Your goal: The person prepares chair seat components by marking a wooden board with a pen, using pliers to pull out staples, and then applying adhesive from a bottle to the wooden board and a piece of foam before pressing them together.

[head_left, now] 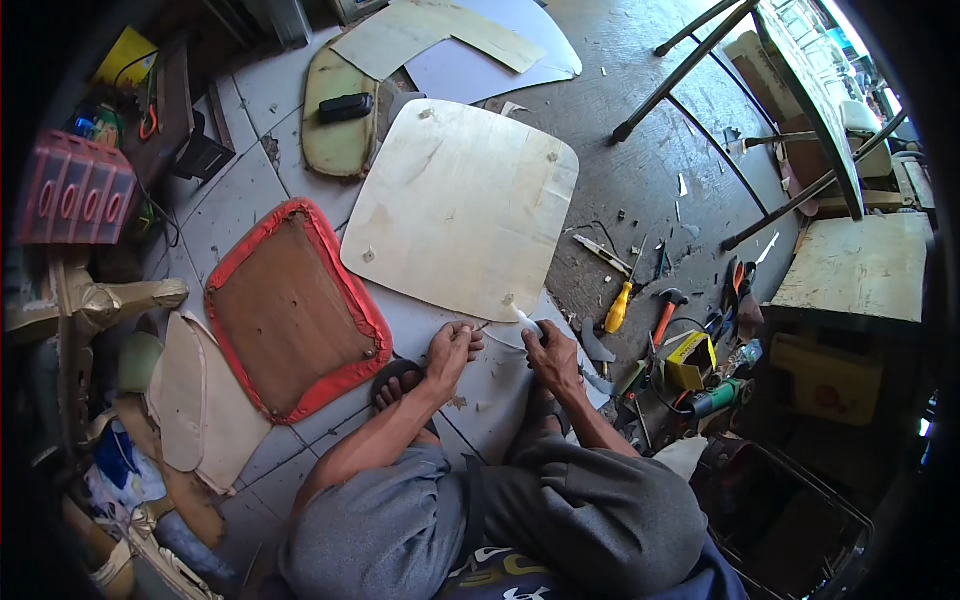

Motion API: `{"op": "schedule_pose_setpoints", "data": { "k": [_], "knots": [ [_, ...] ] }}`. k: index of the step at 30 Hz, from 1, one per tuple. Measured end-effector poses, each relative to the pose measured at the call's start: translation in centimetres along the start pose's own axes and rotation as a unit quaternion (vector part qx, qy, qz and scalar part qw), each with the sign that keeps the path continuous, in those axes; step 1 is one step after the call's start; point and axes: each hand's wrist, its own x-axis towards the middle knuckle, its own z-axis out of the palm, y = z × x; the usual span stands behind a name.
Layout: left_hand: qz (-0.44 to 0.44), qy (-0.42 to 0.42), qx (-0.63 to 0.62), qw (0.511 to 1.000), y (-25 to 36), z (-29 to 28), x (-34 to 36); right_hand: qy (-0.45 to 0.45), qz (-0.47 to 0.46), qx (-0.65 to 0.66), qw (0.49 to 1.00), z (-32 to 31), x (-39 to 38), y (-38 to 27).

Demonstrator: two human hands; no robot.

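Observation:
A pale rounded-square wooden board (465, 210) lies in front of me, with small rough spots near its corners. At its near edge my right hand (550, 355) is closed around a small white tube (526, 321), whose tip points at the near corner spot. My left hand (455, 350) is closed in a pinch just off the same edge; what its fingers hold, if anything, is too small to make out. To the left lies a seat panel (285, 315) with a brown back and red cover folded over its rim.
At right on the floor lie a yellow screwdriver (619, 307), a cutter knife (601, 254), a hammer (668, 312), a yellow box (692, 361) and a green angle grinder (718, 398). A metal-legged table (815, 105) stands far right. Pink drawers (78, 190) are at left.

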Motion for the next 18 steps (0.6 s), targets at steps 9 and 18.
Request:
{"op": "schedule_pose_setpoints", "data": {
  "k": [9,18],
  "knots": [
    [-0.008,-0.018,-0.019,1.0,-0.3,-0.6,0.4,0.013,-0.026,-0.021,0.999,0.0,0.3,0.2],
    [-0.007,-0.036,-0.023,0.999,-0.2,-1.2,0.3,0.027,0.026,0.068,0.997,-0.7,0.9,0.5]
  ]
}}
